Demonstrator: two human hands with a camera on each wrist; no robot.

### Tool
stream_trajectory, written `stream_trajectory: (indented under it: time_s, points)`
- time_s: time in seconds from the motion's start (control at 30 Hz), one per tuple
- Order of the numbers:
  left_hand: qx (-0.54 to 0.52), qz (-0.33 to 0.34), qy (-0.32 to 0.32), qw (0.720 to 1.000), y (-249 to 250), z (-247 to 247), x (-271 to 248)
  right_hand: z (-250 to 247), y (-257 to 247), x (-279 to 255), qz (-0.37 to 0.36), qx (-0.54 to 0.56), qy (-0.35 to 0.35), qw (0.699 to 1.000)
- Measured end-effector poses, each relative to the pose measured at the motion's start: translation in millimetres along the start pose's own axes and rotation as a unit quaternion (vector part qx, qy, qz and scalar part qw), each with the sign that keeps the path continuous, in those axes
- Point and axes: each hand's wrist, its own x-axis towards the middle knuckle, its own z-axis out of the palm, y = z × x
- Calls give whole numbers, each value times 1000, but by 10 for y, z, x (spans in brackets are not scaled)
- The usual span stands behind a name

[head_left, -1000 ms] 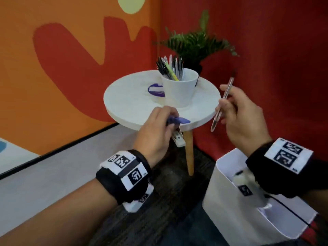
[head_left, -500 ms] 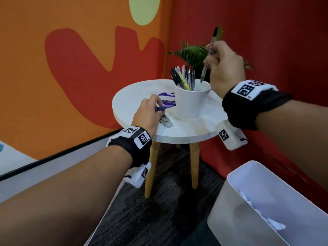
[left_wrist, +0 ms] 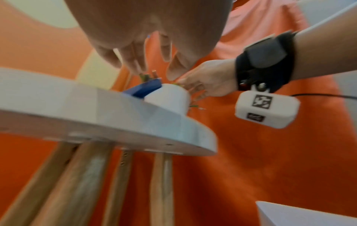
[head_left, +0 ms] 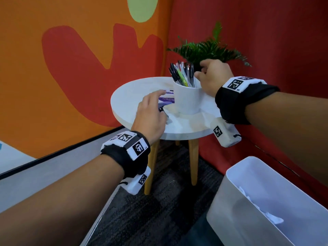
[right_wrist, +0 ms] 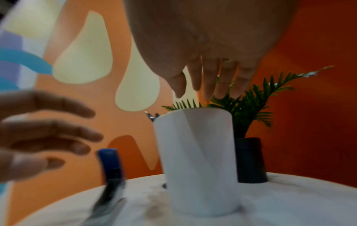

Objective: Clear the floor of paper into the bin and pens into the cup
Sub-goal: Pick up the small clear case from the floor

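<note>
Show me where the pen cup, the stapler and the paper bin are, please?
white pen cup (head_left: 188,99), head view, front wall.
blue stapler (right_wrist: 110,162), right wrist view, blue top arm.
white bin (head_left: 236,206), head view, near side wall.

The left wristband (head_left: 137,148) tag reads "L5"; the right wristband (head_left: 236,85) tag reads "R5".

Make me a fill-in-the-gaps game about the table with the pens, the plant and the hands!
1. The pens stand in a white ____.
2. The cup stands on a round white ____.
3. The right hand holds ____.
4. The paper lies inside the white ____.

Missing words: cup; table; nothing; bin
</note>
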Motion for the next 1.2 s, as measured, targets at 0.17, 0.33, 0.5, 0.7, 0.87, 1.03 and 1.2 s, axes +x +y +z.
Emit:
stream_trajectory:
  time_s: [0.17, 0.33, 0.5, 0.7, 0.87, 1.03, 1.2]
  points:
    - [2, 145, -41, 989, 387, 169, -636, -27, 247, -908, -104, 100, 132, 981]
    - [-9, 137, -328, 935, 306, 820, -1576, 172, 761, -2564, -133, 219, 20, 966]
    - [130, 142, -631, 752, 66, 1601, -2884, 705, 1715, -4439, 107, 62, -350, 929]
    - [119, 25, -687, 717, -222, 2264, -3720, 1013, 2444, -5234, 230, -113, -505, 824]
    - [97, -103, -643, 752, -212, 2492, -3992, 1231, 2547, -5316, 289, -105, -514, 801]
    - [43, -159, -624, 764, -171, 2615, -4006, 1316, 2540, -5417, 278, -110, -460, 836]
    - [-66, -247, -557, 790, -169, 2616, -3845, 1333, 2574, -5313, 245, -33, -382, 890]
